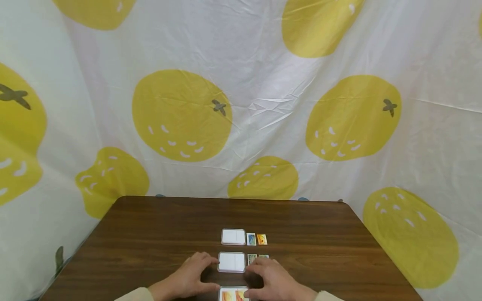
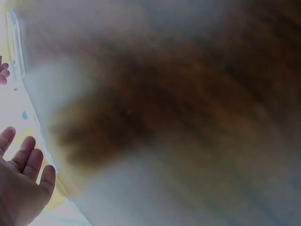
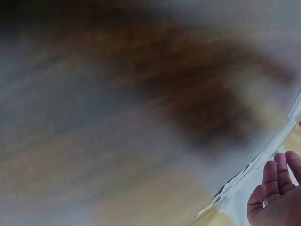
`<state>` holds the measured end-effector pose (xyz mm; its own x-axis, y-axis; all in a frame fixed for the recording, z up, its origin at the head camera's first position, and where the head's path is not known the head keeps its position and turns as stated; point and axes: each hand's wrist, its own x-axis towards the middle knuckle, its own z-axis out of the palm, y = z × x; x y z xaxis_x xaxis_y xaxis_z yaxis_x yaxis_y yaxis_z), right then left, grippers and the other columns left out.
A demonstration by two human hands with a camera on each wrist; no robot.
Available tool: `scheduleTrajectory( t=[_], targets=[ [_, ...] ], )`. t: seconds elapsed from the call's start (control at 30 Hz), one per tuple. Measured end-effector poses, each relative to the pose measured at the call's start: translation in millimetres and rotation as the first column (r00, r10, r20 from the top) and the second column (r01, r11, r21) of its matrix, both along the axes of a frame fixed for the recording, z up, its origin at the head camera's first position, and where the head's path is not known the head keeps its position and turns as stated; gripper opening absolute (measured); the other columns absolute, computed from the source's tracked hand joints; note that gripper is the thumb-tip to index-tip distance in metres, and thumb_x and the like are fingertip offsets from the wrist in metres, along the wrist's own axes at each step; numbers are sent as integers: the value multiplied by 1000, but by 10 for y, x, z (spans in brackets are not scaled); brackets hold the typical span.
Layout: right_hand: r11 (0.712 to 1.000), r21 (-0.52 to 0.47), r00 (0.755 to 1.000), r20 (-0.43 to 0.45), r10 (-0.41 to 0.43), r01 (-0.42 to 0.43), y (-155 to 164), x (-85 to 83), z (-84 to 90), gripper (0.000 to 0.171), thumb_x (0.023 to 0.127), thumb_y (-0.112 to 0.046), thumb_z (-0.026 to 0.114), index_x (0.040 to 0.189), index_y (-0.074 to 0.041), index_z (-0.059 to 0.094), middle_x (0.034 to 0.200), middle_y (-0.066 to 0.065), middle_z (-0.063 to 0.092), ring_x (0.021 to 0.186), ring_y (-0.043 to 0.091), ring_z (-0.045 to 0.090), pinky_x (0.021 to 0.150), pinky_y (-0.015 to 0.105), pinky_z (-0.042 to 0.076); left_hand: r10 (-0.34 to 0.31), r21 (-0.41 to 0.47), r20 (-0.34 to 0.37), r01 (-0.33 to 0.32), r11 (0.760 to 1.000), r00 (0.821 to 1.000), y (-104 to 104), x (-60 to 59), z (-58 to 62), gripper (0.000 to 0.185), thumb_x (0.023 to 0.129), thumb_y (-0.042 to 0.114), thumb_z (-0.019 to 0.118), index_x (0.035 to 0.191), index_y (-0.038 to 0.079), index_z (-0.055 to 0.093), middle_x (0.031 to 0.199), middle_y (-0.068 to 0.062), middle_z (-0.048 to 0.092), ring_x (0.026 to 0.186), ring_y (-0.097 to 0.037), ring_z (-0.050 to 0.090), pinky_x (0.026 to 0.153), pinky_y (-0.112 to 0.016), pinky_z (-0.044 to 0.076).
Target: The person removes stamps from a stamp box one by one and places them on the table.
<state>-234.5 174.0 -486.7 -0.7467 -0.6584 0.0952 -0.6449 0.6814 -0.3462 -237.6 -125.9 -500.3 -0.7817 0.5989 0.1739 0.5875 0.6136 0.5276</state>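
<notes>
My left hand [image 1: 193, 272] lies flat on the brown table [image 1: 150, 234], fingers relaxed, with its fingertips at the left edge of the middle white tray [image 1: 231, 262]. My right hand [image 1: 270, 275] rests just right of that tray, its fingertips at the lower edge of two small green cards [image 1: 252, 258]. A nearer tray [image 1: 230, 295] with orange pictures sits between my wrists at the bottom edge. The left wrist view shows my left hand [image 2: 21, 188] with straight fingers holding nothing. In the right wrist view my right hand [image 3: 277, 195] looks the same. Both wrist views are otherwise blurred table.
A third white tray [image 1: 233, 236] lies farther out, with a blue card [image 1: 251, 239] and an orange card [image 1: 262, 239] to its right. A white cloth with yellow fruit prints [image 1: 180, 117] hangs behind and beside the table. The table's far edge runs near it.
</notes>
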Motion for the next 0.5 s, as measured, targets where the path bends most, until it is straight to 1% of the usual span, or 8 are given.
scheduleTrajectory(
  t=[0.1, 0.17, 0.23, 0.37, 0.4, 0.5],
  targets=[
    [999, 3, 998, -41, 42, -42, -13, 9, -38, 63, 83, -62, 68, 125, -15, 67, 114, -7, 60, 105, 8, 55, 92, 45, 44, -20, -4, -25, 20, 1000, 1000, -1, 13, -27, 63, 84, 57, 71, 127, 12, 61, 116, 3, 56, 109, -18, 49, 91, -52, 40],
    [997, 6, 993, -87, 83, -83, -19, 9, -66, 64, 83, -63, 69, 124, -15, 68, 112, -7, 60, 103, 7, 55, 89, 41, 45, -33, -10, -38, 33, 999, 999, -2, 19, -46, 62, 84, 56, 72, 127, 12, 61, 116, 3, 56, 110, -17, 49, 91, -51, 40],
    [992, 10, 984, -127, 124, -123, -20, 11, -94, 65, 82, -64, 69, 124, -14, 69, 111, -6, 61, 103, 7, 55, 87, 39, 46, -47, -13, -39, 46, 999, 998, -3, 26, -63, 62, 83, 56, 72, 126, 12, 61, 117, 3, 56, 110, -16, 49, 91, -49, 40],
    [981, 11, 969, -159, 191, -192, -27, 3, -141, 63, 81, -61, 72, 123, -14, 69, 112, -5, 62, 104, 8, 55, 88, 38, 46, -81, -42, -47, 79, 996, 996, -5, 28, -93, 63, 83, 56, 72, 127, 13, 61, 117, 4, 56, 109, -14, 48, 90, -46, 40],
    [978, 16, 964, -169, 207, -207, -31, 1, -151, 63, 81, -61, 73, 123, -15, 69, 112, -5, 62, 104, 8, 55, 88, 38, 47, -90, -47, -39, 88, 995, 995, -8, 29, -98, 62, 84, 56, 72, 127, 13, 61, 117, 5, 55, 109, -14, 47, 91, -46, 40],
    [967, 35, 942, -222, 254, -252, -44, 1, -175, 58, 81, -56, 74, 122, -14, 69, 110, -4, 64, 103, 8, 56, 87, 35, 47, -118, -64, -24, 116, 991, 993, -9, 30, -109, 61, 84, 55, 73, 128, 15, 60, 119, 4, 53, 110, -15, 47, 91, -46, 40]
  ],
)
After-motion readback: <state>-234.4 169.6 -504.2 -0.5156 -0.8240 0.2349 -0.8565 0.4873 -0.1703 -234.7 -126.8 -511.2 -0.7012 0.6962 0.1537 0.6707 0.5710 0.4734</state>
